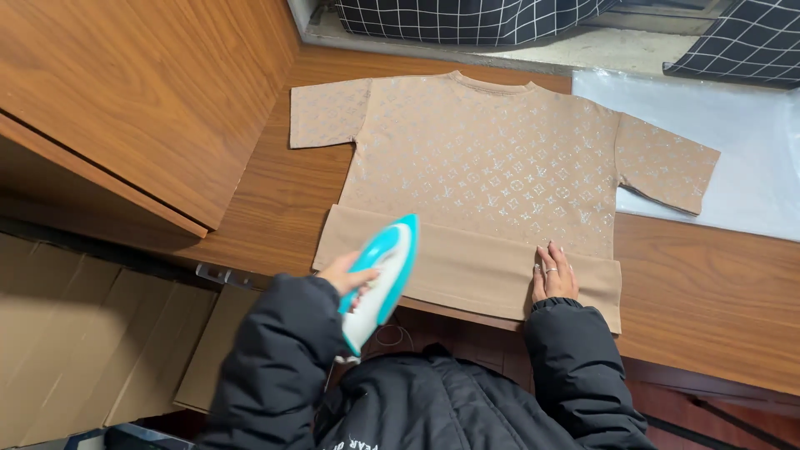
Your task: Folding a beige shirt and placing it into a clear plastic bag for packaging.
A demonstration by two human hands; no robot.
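At the bottom of the frame two black padded sleeves [575, 367] reach up toward the tabletop. The left hand [346, 273], left of centre, has its fingers wrapped around the handle of a turquoise and white iron [382, 279], which is tilted with its nose toward the upper right, resting at or just over the folded hem; I cannot tell whether the soleplate is touching. The right hand [554, 273], right of centre, lies palm down with fingers straight and close together, holding nothing, pressing on the folded band of cloth, seemingly to keep the fold flat and stop it sliding.

The tan patterned T-shirt [492, 167] lies spread across the middle of the frame, neck toward the top, sleeves out to either side, its lower part turned up into a plain band that runs close to the near edge of the wooden table [708, 292]. Bare wood lies open to the right of the hem. At the left a wooden cabinet panel [142, 92] crowds the sleeve. A clear plastic sheet [733, 133] lies under the other sleeve at upper right, and dark gridded fabric [467, 17] runs along the top edge.
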